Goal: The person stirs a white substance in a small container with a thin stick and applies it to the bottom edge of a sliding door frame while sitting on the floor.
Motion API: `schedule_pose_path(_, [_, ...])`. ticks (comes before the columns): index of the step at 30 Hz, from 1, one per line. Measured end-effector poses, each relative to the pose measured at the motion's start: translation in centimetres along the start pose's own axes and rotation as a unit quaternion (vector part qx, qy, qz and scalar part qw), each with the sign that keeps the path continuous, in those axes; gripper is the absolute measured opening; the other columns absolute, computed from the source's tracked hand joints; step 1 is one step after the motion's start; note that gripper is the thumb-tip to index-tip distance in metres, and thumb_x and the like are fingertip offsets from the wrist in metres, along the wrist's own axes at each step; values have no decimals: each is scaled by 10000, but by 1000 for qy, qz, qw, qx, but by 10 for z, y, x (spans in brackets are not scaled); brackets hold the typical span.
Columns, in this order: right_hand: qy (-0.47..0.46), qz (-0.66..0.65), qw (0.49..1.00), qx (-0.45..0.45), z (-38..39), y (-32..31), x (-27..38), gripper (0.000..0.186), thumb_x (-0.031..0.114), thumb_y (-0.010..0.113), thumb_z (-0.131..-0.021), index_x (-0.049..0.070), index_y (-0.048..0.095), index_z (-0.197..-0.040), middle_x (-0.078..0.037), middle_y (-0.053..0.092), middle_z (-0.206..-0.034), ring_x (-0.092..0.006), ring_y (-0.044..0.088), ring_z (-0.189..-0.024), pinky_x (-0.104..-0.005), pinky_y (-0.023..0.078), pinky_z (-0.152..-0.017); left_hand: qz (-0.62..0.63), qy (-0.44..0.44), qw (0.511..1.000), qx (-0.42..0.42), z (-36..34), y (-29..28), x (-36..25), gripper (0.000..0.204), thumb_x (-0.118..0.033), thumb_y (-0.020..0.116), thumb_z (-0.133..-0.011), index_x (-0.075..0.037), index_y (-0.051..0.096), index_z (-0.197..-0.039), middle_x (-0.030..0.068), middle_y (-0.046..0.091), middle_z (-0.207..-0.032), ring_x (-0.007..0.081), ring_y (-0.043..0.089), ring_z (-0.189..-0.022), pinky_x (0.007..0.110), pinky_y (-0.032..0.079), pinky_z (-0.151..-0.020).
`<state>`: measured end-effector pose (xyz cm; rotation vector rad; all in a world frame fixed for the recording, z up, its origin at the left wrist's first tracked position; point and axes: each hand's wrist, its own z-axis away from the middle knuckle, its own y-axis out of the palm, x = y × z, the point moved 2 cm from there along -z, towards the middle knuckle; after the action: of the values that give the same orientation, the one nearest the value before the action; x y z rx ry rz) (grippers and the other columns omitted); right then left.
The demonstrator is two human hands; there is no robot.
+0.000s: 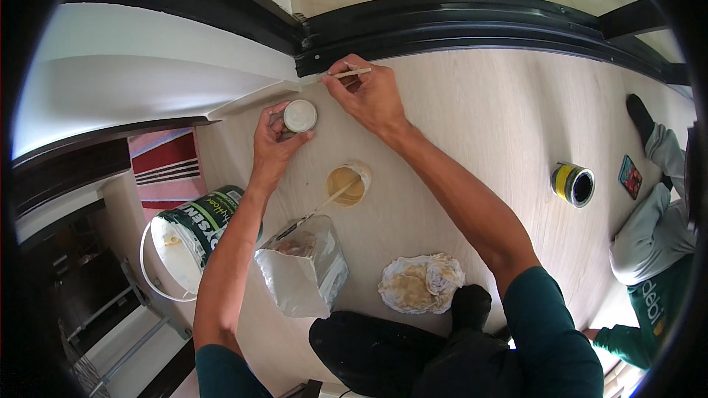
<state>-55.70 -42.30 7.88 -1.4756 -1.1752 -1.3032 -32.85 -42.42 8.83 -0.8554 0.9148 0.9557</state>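
My left hand [276,144] is closed round a small round pot [300,115] with a pale top or contents, held low near the white skirting [254,93]. My right hand [369,96] pinches a thin pale brush or stick [354,71], its end at the corner where the skirting meets the black frame [442,22]; the exact tip is too small to tell. Below my hands stand a cup of beige liquid [341,180] with a stick in it and a crumpled silvery bag [299,276]. A stained, crumpled cloth [409,284] lies by my foot.
A large green-and-white bucket [177,247] tips at left beside a striped mat [164,151]. A black-and-yellow tin [571,184] and a phone [630,177] are at right, beside another person [645,236] sitting on the light wood floor [487,125]. A metal rack [103,332] is at lower left.
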Motion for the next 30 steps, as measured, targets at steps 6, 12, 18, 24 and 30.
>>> schedule_pose_path(6, [-8,21,1000,11,-4,4,4,178,156,774,-935,-2,707,-983,-143,775,-853,-198,773,-738,-314,596,-673,-10,4,1000,-3,1,0,-2,695,9,863,-832,-82,497,-1415,83,702,-1276,156,631,-1167,311,506,-1029])
schedule_pose_path(12, [-9,10,1000,1,-4,8,7,160,132,782,-950,0,693,-958,-55,736,-774,-56,671,-683,-250,550,-629,-1,13,1000,-14,0,0,-2,686,25,863,-824,-49,500,-1401,99,712,-1229,145,641,-1104,293,527,-979])
schedule_pose_path(18, [-5,12,1000,-5,-1,4,5,167,140,779,-944,-5,700,-969,-91,749,-793,-102,705,-695,-271,565,-637,1,20,1000,-15,0,-1,-1,686,39,856,-824,-46,503,-1405,104,711,-1236,155,647,-1119,299,531,-987])
schedule_pose_path(24, [-29,26,999,-9,-3,7,4,180,152,784,-945,-3,695,-968,-75,738,-766,-89,695,-664,-264,562,-630,0,26,1000,-8,-1,1,0,680,38,853,-827,-44,503,-1405,106,713,-1238,161,652,-1125,303,534,-991])
schedule_pose_path(30, [-14,24,1000,14,-5,9,17,168,145,777,-937,5,695,-978,-129,764,-832,-183,761,-741,-307,595,-674,5,24,1000,-6,1,-3,1,679,34,853,-830,-42,502,-1406,102,713,-1233,160,651,-1123,303,534,-988])
